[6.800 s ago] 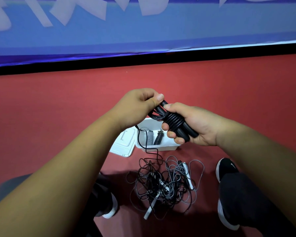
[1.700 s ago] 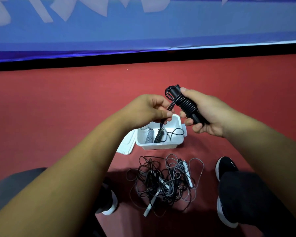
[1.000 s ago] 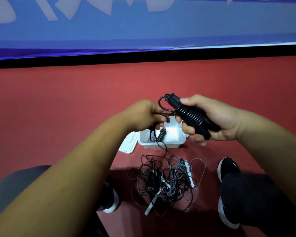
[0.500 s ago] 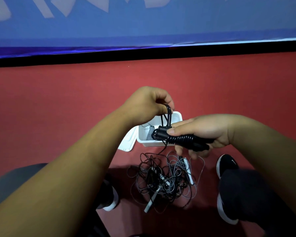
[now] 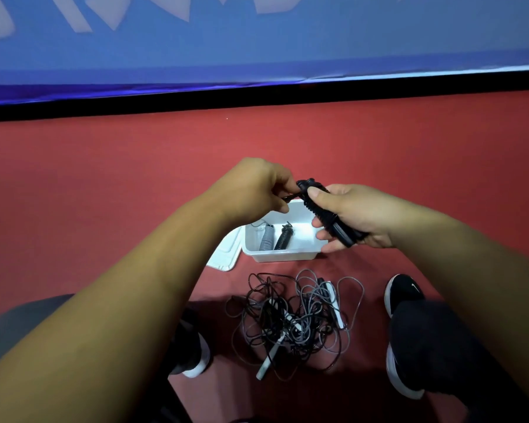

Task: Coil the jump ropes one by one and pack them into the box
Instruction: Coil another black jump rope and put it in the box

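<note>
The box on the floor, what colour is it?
White; the box shows clearly in the head view, holding one grey and one black coiled rope.

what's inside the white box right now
Two coiled ropes lie inside the white box: a grey bundle and a black bundle beside it. The left hand covers its far-left corner.

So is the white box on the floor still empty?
No, the white box already holds two coiled ropes, a grey coiled rope beside a black coiled rope.
</note>
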`<control>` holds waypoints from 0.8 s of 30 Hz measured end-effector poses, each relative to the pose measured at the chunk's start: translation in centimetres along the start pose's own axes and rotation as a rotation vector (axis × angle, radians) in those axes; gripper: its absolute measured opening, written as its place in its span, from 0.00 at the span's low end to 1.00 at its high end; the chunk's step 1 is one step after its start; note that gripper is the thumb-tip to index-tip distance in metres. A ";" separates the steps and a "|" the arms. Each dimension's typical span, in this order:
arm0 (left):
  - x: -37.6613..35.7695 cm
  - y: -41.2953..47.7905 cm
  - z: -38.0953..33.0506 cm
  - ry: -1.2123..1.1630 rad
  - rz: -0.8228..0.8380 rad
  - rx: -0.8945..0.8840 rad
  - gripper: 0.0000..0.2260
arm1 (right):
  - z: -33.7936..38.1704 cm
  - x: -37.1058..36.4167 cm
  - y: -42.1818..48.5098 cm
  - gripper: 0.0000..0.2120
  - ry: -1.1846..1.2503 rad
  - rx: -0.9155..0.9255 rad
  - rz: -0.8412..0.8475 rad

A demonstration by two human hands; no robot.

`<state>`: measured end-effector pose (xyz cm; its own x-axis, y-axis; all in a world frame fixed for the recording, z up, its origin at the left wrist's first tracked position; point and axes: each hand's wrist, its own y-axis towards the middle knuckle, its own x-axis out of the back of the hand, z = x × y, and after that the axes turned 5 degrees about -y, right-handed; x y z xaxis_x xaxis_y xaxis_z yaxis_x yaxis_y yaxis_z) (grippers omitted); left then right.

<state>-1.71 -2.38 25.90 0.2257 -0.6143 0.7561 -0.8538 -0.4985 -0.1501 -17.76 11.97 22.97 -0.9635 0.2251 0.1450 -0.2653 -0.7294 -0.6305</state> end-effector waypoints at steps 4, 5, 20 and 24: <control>-1.0 0.2 0.1 0.047 0.014 0.088 0.09 | 0.3 -0.8 0.0 0.17 0.101 -0.005 -0.045; -1.3 0.1 0.0 0.066 0.021 0.109 0.07 | 0.4 -0.9 0.0 0.17 0.127 0.000 -0.056; -2.0 0.0 -0.1 -0.464 0.014 0.123 0.10 | 1.3 -0.5 -0.1 0.27 0.338 0.027 -0.121; -1.3 -0.3 0.0 -0.519 -0.014 0.066 0.16 | 1.5 0.4 -0.4 0.28 0.329 0.070 -0.071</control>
<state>-1.73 -1.43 24.92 0.4537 -0.8215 0.3455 -0.8214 -0.5358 -0.1953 -18.10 11.38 24.40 -0.8822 0.4650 -0.0744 -0.3440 -0.7443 -0.5725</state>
